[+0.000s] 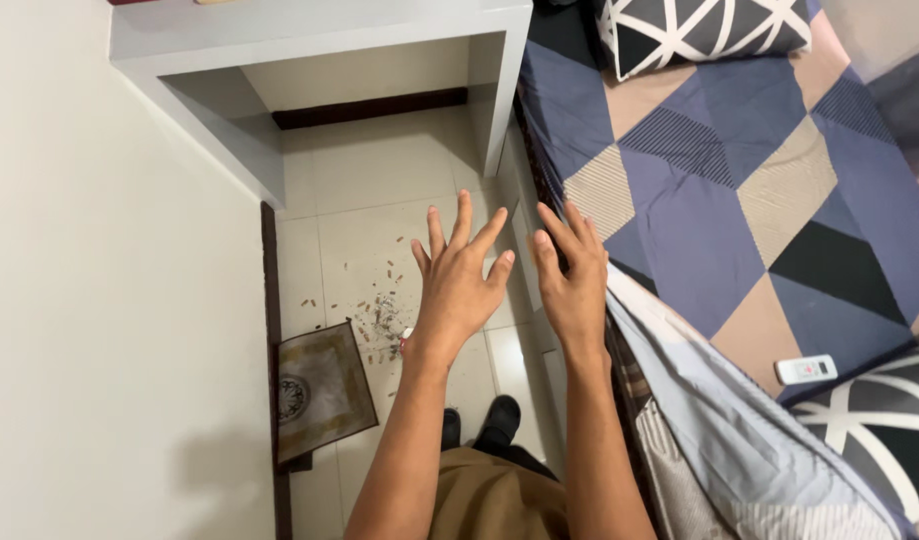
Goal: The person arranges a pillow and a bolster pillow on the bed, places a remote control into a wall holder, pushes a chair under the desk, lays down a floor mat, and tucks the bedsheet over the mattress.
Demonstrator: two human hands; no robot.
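Debris (377, 318), a scatter of small brown bits with a greyish clump among them, lies on the pale tiled floor (379, 200) just past a dark little mat (319, 390) and short of the open space under the white worktop (309, 30). Nearest the camera are the person's dark shoes (489, 420), standing on the tiles between the wall and the bed. Above them both bare arms reach forward. The left hand (461, 285) hangs over the scatter with fingers spread wide, its grip apart and holding nothing; the right hand (571, 280) hovers beside it along the bed's edge, fingers straighter and closer together, likewise empty. Neither hand touches anything, and the bits look uncollected, so any clearing appears not yet begun. Farther right, the bed (699, 230) carries a blue and tan geometric cover, a white remote (805, 369), and patterned pillows (704, 30) at its far end.
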